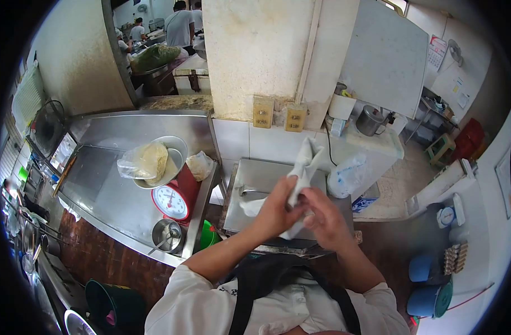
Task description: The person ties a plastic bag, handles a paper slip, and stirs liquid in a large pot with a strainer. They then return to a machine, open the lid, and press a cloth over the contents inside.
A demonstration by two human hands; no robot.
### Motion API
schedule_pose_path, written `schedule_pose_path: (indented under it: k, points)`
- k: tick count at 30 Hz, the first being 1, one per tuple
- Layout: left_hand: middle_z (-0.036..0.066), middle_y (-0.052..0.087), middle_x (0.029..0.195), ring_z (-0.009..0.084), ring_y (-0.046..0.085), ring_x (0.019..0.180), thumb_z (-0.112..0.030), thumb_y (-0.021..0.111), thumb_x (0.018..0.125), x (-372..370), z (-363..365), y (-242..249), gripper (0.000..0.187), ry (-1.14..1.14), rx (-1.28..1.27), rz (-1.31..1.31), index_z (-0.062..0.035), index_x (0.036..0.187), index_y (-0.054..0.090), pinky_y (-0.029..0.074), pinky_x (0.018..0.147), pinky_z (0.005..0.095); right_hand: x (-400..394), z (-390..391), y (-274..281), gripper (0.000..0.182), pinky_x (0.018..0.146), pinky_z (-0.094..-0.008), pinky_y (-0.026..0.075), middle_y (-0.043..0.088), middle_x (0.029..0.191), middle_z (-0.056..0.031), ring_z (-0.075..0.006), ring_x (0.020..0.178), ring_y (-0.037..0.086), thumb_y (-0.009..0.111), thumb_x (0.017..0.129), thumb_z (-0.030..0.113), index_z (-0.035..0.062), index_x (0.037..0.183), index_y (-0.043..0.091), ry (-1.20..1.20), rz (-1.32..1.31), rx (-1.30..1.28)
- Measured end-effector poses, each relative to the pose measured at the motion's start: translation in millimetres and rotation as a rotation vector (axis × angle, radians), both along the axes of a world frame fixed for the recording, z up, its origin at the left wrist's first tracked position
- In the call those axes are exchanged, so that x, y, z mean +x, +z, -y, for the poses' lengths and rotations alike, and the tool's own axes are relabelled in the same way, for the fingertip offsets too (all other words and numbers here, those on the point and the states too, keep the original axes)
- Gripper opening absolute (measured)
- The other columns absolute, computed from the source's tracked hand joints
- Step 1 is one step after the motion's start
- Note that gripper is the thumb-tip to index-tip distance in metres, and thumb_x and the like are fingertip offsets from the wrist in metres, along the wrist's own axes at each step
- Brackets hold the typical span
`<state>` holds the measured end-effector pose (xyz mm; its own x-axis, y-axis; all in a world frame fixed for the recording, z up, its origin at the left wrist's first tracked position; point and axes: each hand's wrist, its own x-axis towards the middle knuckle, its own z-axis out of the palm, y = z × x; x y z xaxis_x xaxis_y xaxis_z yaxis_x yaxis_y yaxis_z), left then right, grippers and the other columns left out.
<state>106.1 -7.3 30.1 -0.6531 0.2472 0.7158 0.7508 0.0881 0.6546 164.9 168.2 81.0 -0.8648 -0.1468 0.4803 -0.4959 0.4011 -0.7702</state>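
My left hand [275, 209] and my right hand [322, 218] meet in front of my chest, both gripping a white plastic bag [303, 167] that stands up between them. Its loose top flares above my fingers. Below the hands lies a steel box-shaped machine top [255, 184] with a small handle on it. A second white scrap [250, 207] shows just left of my left hand, on the steel surface.
A steel counter [116, 190] on the left carries a red dial scale [172, 200] with a bowl of dough in plastic [149, 162], and a small metal cup [167, 234]. A knotted clear bag [347, 174] lies right of the machine. People stand at the far back [180, 25]. Blue tubs [428, 290] sit on the floor right.
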Motion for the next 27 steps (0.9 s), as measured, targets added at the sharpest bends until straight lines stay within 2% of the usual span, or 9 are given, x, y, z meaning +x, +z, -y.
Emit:
schedule_pose_path:
  k: [4,10,12,16,18,20,22,24,27]
  points:
    - [0.017,0.068,0.116,0.0289,0.066,0.109,0.003,0.067,0.091,-25,26,12,0.042,-0.258,0.015,0.313,-0.0016,0.132,0.058,0.050,0.095,0.0355,1,-3,45,0.074,0.111,-0.0493,0.040,0.060,0.135,-0.0184,-0.0397,0.124,0.057,0.079,0.084,0.031,0.0045,0.145,0.049,-0.150,-0.481,0.401]
    - [0.009,0.067,0.120,0.0184,0.061,0.109,0.001,0.061,0.095,-31,63,11,0.037,-0.232,0.103,0.182,-0.0034,0.132,0.061,0.046,0.102,0.0323,-11,-65,22,0.057,0.098,-0.0409,0.047,0.071,0.107,-0.0180,-0.0251,0.109,0.065,0.084,0.077,0.025,0.0067,0.128,0.066,-0.189,0.079,0.762]
    - [0.008,0.065,0.120,0.0166,0.060,0.109,-0.001,0.061,0.095,-47,58,21,0.037,-0.244,0.501,0.489,-0.0006,0.133,0.060,0.045,0.102,0.0321,-9,-67,51,0.036,0.087,-0.0313,0.049,0.070,0.092,-0.0155,-0.0155,0.096,0.064,0.081,0.083,0.023,0.0029,0.110,0.071,-0.140,0.568,0.385]
    - [0.006,0.066,0.116,0.0150,0.061,0.105,-0.004,0.062,0.096,-100,50,-3,0.034,-0.081,0.357,0.637,0.0007,0.129,0.060,0.045,0.101,0.0307,-57,-64,-16,0.030,0.066,-0.0271,0.044,0.065,0.084,-0.0061,-0.0070,0.073,0.056,0.076,0.088,0.013,0.0027,0.114,0.065,-0.343,0.231,0.215]
    - [0.003,0.067,0.110,0.0141,0.061,0.103,-0.006,0.064,0.096,-124,48,2,0.032,-0.134,0.380,0.791,-0.0001,0.127,0.062,0.046,0.099,0.0292,-82,-54,-32,0.021,0.067,-0.0273,0.045,0.066,0.087,-0.0048,-0.0083,0.073,0.056,0.075,0.091,0.015,0.0008,0.101,0.062,-0.157,0.129,-0.817]
    - [0.004,0.071,0.110,0.0145,0.063,0.105,-0.010,0.067,0.095,-107,57,41,0.032,-0.047,0.374,0.630,-0.0014,0.126,0.062,0.047,0.099,0.0288,-60,-43,3,0.020,0.070,-0.0268,0.046,0.069,0.094,-0.0065,-0.0120,0.075,0.060,0.073,0.095,0.017,0.0013,0.094,0.060,-0.191,-0.022,-0.721]
    - [0.008,0.072,0.115,0.0185,0.065,0.111,-0.011,0.071,0.091,-80,82,78,0.031,-0.333,0.331,0.166,-0.0037,0.120,0.066,0.046,0.102,0.0331,-36,-36,23,0.018,0.075,-0.0293,0.050,0.072,0.099,-0.0105,-0.0160,0.079,0.064,0.071,0.096,0.016,0.0012,0.097,0.060,-0.122,-0.409,-0.574]
    - [0.012,0.073,0.117,0.0239,0.066,0.115,-0.010,0.075,0.085,-73,102,83,0.032,-0.416,0.077,-0.121,-0.0053,0.116,0.069,0.045,0.107,0.0394,-19,-42,8,0.017,0.077,-0.0314,0.051,0.072,0.100,-0.0121,-0.0182,0.082,0.065,0.071,0.095,0.015,0.0004,0.098,0.062,0.010,-0.365,-0.597]
    - [0.008,0.076,0.105,0.0241,0.067,0.112,-0.007,0.078,0.080,-57,112,9,0.022,-0.458,-0.006,0.278,-0.0055,0.102,0.074,0.041,0.113,0.0437,3,-62,-29,0.017,0.080,-0.0345,0.053,0.073,0.100,-0.0131,-0.0211,0.084,0.067,0.072,0.093,0.012,-0.0005,0.102,0.066,0.057,-0.176,-0.385]
